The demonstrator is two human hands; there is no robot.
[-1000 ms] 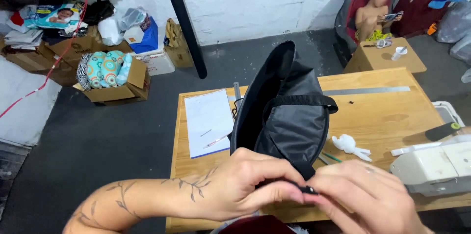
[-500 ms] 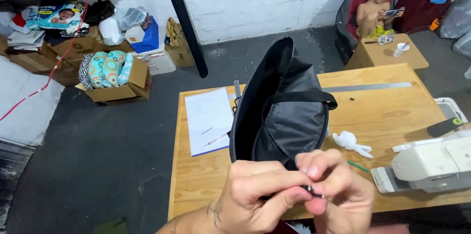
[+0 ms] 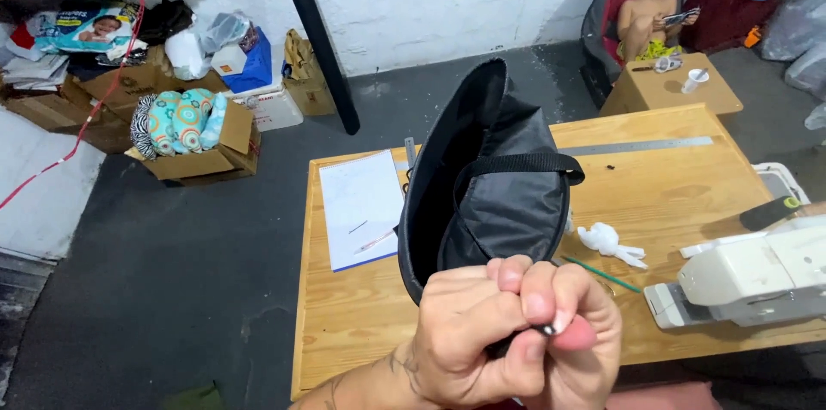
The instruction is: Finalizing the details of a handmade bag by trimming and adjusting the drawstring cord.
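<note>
- A black fabric bag is standing up over the near half of a wooden table, rising from the two hands at the bottom of the view.
- The bag is looking dark and slightly shiny, with a curved rim arching to a point at the top and a black webbing strap crossing its front in a loop.
- The left hand is curling its fingers together and pinching a small dark metal piece, possibly a zipper pull, at the bag's lower edge.
- The right hand is lying mostly behind the left; its fingertips are pressing on the same small piece from the other side.
- A white sheet of paper with a pen on it is lying just left of the bag.
- A crumpled white scrap and a thin green stick are lying right of the bag.
- A white sewing machine is sitting at the table's right edge, and a long metal ruler is lying along the far side.
</note>
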